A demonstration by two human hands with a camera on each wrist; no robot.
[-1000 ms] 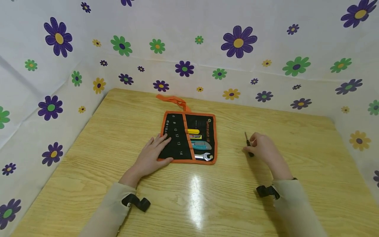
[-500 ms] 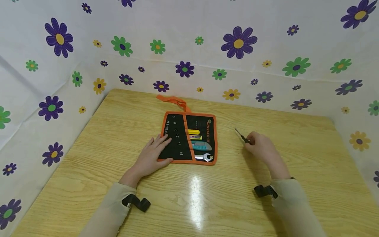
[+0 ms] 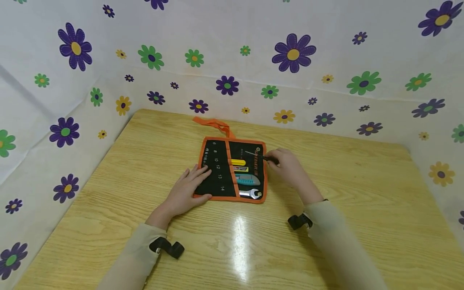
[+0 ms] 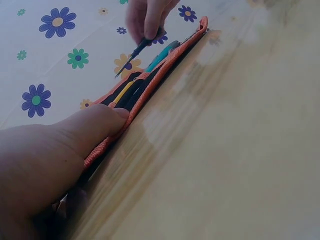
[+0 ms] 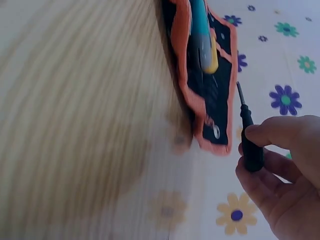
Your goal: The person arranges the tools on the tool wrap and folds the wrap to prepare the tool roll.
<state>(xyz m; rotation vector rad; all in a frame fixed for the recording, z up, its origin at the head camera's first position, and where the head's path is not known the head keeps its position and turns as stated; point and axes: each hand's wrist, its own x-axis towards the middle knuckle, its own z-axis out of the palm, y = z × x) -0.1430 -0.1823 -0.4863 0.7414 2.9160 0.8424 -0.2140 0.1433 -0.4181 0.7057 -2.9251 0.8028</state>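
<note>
1. The right hand [image 3: 290, 167] has swung left from over the bare table [image 3: 362, 173], and the screwdriver [image 5: 246, 120] now reaches over the right part of the black tool pouch [image 3: 214, 185].
2. Its thumb and fingers pinch the dark handle; the shaft points left, the tip just on the far side of the yellow tool [image 3: 238, 162]. In the left wrist view the tip hangs above the cloth—it sits in no pocket.
3. The left hand [image 3: 188, 189] has not moved: fingers straight and slightly spread on the pouch's near left part, thumb apart from them at the near edge.
4. The teal cutter [image 3: 248, 179] and the wrench [image 3: 251, 193] lie in the nearer pockets, unshifted.
5. What this means, as a judgement: the work has passed from the table to the pouch—the shaft appears roughly in line with the pockets, and the resting left hand probably steadies the cloth.
</note>
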